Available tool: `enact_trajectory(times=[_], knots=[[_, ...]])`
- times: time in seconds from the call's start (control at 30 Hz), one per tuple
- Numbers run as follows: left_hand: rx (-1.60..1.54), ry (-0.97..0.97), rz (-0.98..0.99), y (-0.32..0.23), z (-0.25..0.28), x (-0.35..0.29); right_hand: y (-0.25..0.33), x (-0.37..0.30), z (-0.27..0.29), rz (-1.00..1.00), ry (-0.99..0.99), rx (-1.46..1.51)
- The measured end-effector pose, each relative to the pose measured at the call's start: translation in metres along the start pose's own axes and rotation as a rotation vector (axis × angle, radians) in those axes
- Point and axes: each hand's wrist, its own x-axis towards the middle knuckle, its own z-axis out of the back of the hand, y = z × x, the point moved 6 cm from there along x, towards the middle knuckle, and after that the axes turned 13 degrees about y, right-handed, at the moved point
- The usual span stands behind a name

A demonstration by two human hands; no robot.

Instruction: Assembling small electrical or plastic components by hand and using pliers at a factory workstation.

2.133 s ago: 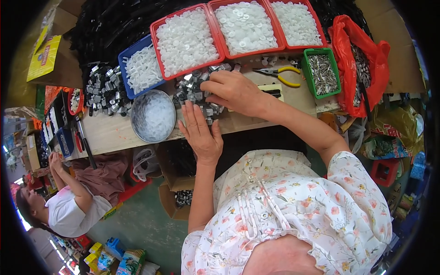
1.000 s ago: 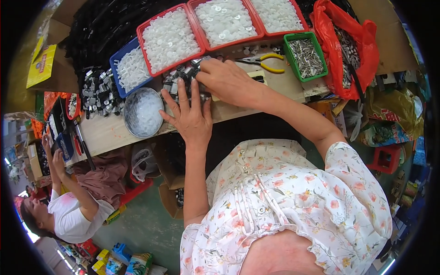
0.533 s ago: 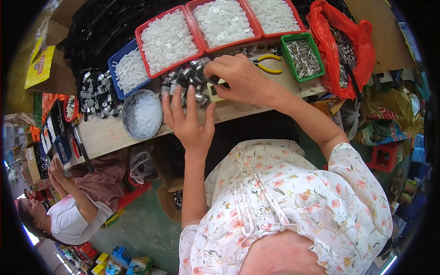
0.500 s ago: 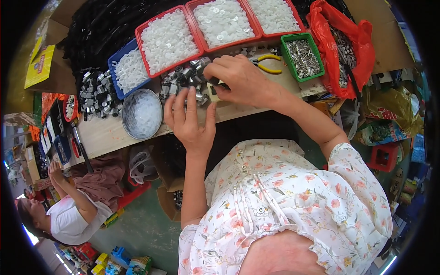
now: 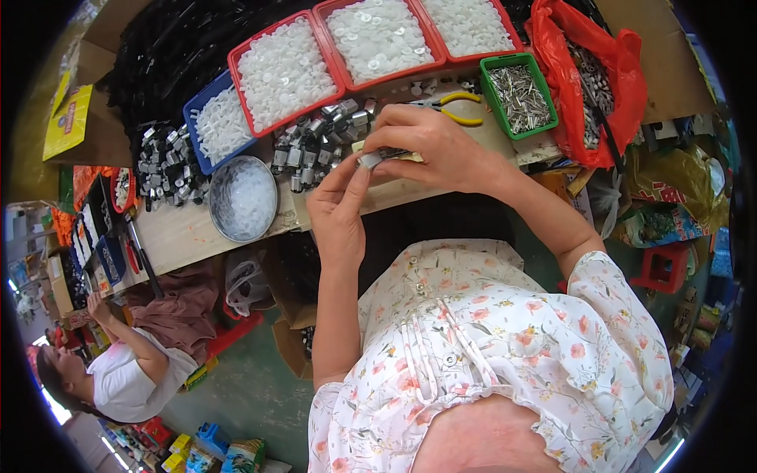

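Note:
Both of my hands meet above the front edge of the workbench. Between them is a small black-and-silver part (image 5: 370,159), its pale end showing at the fingertips. My left hand (image 5: 339,206) pinches that end between thumb and fingers. Curled over the dark side of the part from the right, my right hand (image 5: 435,146) is closed on it and hides much of it. Just beyond the left fingers lies a pile of similar black-and-silver parts (image 5: 303,150). A round metal bowl (image 5: 276,206) of translucent white pieces stands left of my left hand.
Red trays (image 5: 341,85) of small white plastic pieces line the back, beside a blue tray (image 5: 192,130). Yellow-handled pliers (image 5: 461,121) lie near a green tray (image 5: 552,118) of metal pins. A red plastic bag (image 5: 627,87) stands right. Another person (image 5: 134,378) sits at left.
My left hand has closed from spread fingers into a pinch and moved to meet the right. My right hand has come slightly nearer, lifting the small part off the bench area.

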Motion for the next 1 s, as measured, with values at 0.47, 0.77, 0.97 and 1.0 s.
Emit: enact_trajectory(times=[0.47,0.77,0.97,1.0], knots=[[1.583,-0.110,-0.503,-0.028,-0.004,-0.011,-0.035,-0.001,-0.036,-0.237,0.120,-0.191],[1.731,0.045,-0.485,-0.011,-0.010,-0.001,-0.040,-0.001,-0.040,-0.245,0.110,-0.131],[1.910,0.103,-0.545,-0.002,-0.012,0.000,-0.045,-0.004,-0.040,-0.181,0.018,-0.060],[1.970,0.109,-0.566,-0.001,-0.015,0.001,-0.045,-0.006,-0.039,-0.181,0.011,-0.063]])
